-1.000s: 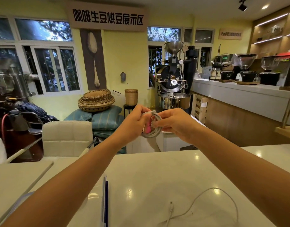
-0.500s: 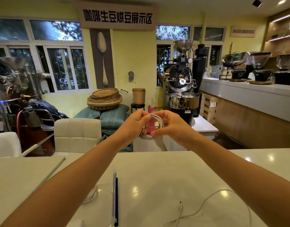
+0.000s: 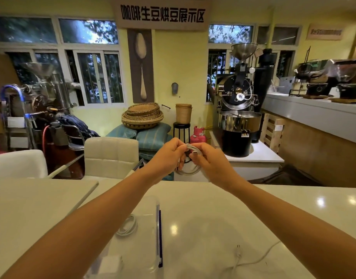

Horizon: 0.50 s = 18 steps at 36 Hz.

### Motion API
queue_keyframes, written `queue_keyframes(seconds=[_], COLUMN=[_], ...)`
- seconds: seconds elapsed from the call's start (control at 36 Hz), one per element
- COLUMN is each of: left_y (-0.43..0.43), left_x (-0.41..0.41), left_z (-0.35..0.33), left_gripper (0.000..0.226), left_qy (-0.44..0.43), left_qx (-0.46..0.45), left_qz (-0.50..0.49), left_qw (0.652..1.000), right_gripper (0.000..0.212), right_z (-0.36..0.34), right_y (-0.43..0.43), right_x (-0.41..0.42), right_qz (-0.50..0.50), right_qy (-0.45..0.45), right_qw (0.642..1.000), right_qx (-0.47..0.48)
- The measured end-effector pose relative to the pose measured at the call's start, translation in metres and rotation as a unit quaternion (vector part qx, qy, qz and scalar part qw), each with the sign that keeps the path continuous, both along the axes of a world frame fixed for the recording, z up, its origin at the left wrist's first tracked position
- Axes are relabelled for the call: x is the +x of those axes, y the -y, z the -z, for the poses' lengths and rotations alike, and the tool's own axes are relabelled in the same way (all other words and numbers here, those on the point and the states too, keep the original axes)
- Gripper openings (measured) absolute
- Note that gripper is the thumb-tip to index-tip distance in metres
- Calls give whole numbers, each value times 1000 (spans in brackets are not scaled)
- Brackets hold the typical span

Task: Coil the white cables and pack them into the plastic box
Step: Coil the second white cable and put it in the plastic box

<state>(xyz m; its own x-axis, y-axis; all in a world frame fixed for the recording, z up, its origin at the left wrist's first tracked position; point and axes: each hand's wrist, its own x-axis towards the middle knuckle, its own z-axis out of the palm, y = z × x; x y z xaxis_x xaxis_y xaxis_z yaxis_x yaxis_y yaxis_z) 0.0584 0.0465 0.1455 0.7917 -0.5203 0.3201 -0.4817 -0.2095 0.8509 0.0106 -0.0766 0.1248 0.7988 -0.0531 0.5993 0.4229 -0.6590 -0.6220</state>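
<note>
both hands are up above the surface (image 3: 213, 208), left hand (image 3: 169, 154) and right hand (image 3: 209, 160) each pinching the same coiled white cable (image 3: 190, 170), while another coil (image 3: 127, 227) sits in the clear plastic box (image 3: 156, 218) and a loose cable (image 3: 259, 258) lies to its right

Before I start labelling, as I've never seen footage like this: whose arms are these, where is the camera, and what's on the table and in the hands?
No machine here: a person wears one camera on the head, looking forward and down, so the arms are their own. The left hand and right hand both hold a coiled white cable up off the table. On it lie a clear plastic box with another coil inside, and a loose cable.
</note>
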Motion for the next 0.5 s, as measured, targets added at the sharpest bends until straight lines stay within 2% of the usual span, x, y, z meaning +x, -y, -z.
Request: queue_keyframes(seconds=[0.14, 0.25, 0.36, 0.44, 0.5], left_y=[-8, -17, -24, -25, -26], left_x=[6, 11, 13, 13, 13], left_z=[2, 3, 5, 8, 10], left_gripper=[27, 27, 28, 28, 28], left_qy=[0, -27, -41, -22, -12], left_qx=[15, 18, 20, 24, 28], left_qz=[-12, 2, 11, 5, 0], left_qw=[1000, 999, 999, 999, 1000], right_gripper=[29, 13, 24, 15, 14], right_z=[11, 16, 21, 26, 28], right_y=[-9, -14, -14, -13, -13], right_x=[7, 9, 11, 14, 16], right_qz=[65, 105, 125, 115, 102], right_qy=[59, 170, 232, 254, 263], right_qw=[983, 932, 889, 871, 870], right_qx=[-163, -304, -373, -405, -404])
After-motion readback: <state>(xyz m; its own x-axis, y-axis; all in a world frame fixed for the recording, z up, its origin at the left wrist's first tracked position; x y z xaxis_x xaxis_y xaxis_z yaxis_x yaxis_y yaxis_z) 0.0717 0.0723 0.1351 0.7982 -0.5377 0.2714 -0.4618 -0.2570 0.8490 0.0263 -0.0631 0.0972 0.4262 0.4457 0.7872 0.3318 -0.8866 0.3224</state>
